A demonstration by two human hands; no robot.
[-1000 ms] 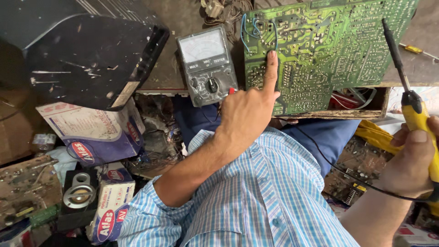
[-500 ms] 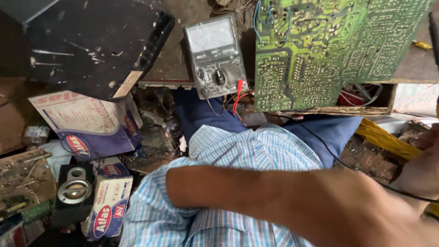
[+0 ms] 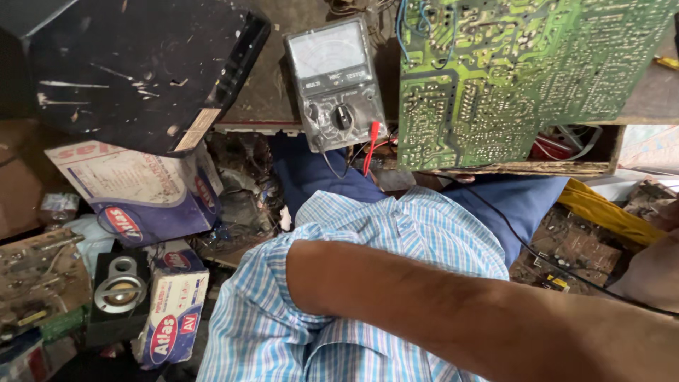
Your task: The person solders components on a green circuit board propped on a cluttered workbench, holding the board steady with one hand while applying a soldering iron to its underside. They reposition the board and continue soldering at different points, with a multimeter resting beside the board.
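My left forearm (image 3: 460, 311) lies across my lap from the rolled blue checked sleeve (image 3: 276, 304) down to the bottom right corner, where the hand itself is out of frame. Part of my right hand (image 3: 654, 272) shows at the right edge; its fingers are hidden. A green circuit board (image 3: 523, 78) rests solder side up on the bench edge ahead of me. Left of it stands a grey analog multimeter (image 3: 336, 85) with a red lead (image 3: 369, 145) and a black lead plugged in. A thin black wire (image 3: 537, 255) runs over my blue trouser leg toward the right hand.
A scratched black case (image 3: 134, 71) lies at the upper left above a white and purple cardboard box (image 3: 134, 191). A small black speaker (image 3: 120, 293) and a small carton (image 3: 170, 325) sit lower left. A yellow strip (image 3: 608, 212) and scrap boards (image 3: 573, 247) lie at the right.
My left hand has left the circuit board and swung down right across my lap and out of view. The yellow-handled screwdriver in my right hand has gone out of frame.
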